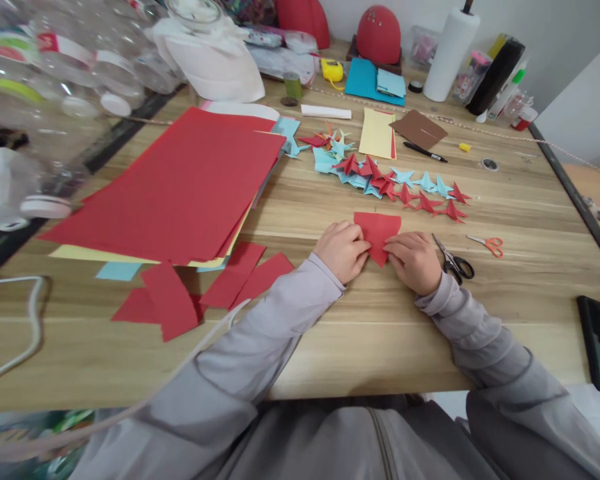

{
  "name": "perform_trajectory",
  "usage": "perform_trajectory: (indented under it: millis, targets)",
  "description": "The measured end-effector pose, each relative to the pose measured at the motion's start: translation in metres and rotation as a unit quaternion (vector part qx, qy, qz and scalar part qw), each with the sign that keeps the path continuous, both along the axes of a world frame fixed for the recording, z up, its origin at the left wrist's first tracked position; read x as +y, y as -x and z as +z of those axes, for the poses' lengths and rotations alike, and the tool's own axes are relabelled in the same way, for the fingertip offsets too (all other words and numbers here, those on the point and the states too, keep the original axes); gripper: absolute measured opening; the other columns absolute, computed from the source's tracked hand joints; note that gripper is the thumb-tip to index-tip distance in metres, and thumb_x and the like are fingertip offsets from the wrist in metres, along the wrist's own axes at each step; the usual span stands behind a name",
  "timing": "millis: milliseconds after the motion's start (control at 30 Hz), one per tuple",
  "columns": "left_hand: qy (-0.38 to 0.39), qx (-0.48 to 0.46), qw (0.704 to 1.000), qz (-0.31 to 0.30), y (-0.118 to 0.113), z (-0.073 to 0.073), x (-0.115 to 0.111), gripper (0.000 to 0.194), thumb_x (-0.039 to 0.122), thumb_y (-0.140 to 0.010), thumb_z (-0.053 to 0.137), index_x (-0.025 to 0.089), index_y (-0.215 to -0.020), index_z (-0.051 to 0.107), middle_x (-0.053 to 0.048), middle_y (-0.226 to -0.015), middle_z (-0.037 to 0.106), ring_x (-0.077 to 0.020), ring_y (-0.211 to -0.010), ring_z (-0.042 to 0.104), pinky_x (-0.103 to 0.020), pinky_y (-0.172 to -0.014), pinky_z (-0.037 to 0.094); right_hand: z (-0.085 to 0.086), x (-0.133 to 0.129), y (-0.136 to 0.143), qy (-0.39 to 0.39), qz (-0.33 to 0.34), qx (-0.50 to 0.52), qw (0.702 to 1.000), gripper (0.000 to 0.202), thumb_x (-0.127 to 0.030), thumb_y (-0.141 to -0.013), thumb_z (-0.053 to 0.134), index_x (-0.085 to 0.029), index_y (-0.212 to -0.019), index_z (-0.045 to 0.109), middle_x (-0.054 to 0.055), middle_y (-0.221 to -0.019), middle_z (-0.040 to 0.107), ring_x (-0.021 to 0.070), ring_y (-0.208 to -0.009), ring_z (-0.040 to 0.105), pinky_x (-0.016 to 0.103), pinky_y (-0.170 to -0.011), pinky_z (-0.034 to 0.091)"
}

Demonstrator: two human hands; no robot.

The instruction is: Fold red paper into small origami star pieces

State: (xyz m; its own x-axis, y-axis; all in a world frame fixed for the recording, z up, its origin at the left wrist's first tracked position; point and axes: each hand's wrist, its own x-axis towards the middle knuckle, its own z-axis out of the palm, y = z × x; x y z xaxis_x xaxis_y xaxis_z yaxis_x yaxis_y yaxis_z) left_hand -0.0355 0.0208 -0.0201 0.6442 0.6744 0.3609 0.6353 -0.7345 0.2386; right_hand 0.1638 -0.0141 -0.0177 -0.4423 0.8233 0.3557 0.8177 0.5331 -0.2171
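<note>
One red paper (379, 230) between the left hand (344, 252) and the right hand (414, 261), at the wooden bench (380, 333).
Each of the hands pinches one side of this paper, which narrows to a point toward the person. Behind it lie folded paper figures (427, 202), red and light blue. The black-handled scissors (463, 267) are just beside the right hand; the orange-handled scissors (493, 247) lie farther right.

- A papercraft work corner; whether in a home or a studio, I cannot tell.
- Right of centre: folded paper figures (427, 202), black-handled scissors (463, 268) and orange-handled scissors (493, 247) on a wooden table (380, 340).
- Left of centre: stacked red sheets (180, 180).
- Upper middle: yellow tape measure (332, 70).
- Upper left: heaped clear plastic bottles (67, 70).
</note>
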Motion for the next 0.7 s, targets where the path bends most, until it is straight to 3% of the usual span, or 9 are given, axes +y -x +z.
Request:
perform_trajectory:
  millis: [133,367,700]
  targets:
    - [0.026,-0.012,0.999,0.015,0.000,-0.001,0.001,0.024,0.026,-0.083,0.052,0.018,-0.081,0.074,-0.011,-0.084,0.062,-0.0233,-0.083,0.052,-0.039,-0.074,0.041,0.000,0.000,-0.001,0.003,-0.015,0.021,1.000,0.017,-0.020,-0.086,0.054,-0.022,-0.088,0.071,0.006,-0.098,0.074,0.0222,-0.095,0.062,0.038,-0.087,0.039]
    - [0.094,-0.064,0.992,0.059,-0.005,-0.003,0.001,0.021,0.026,-0.085,0.053,0.017,-0.080,0.071,-0.010,-0.096,0.063,-0.0254,-0.094,0.051,-0.042,-0.082,0.042,-0.003,0.004,0.000,0.018,-0.084,0.115,0.990,0.019,-0.033,-0.085,0.060,-0.020,-0.073,0.068,0.003,-0.074,0.070,0.0200,-0.079,0.060,0.034,-0.078,0.040]
    - [0.138,-0.089,0.977,0.135,-0.013,-0.009,0.001,0.015,0.026,-0.084,0.057,0.019,-0.077,0.069,-0.010,-0.119,0.060,-0.0284,-0.113,0.049,-0.047,-0.095,0.037,-0.003,0.004,0.006,0.050,-0.158,0.095,0.982,0.026,-0.029,-0.087,0.057,-0.021,-0.063,0.062,0.005,-0.085,0.067,0.0222,-0.087,0.056,0.039,-0.083,0.036]
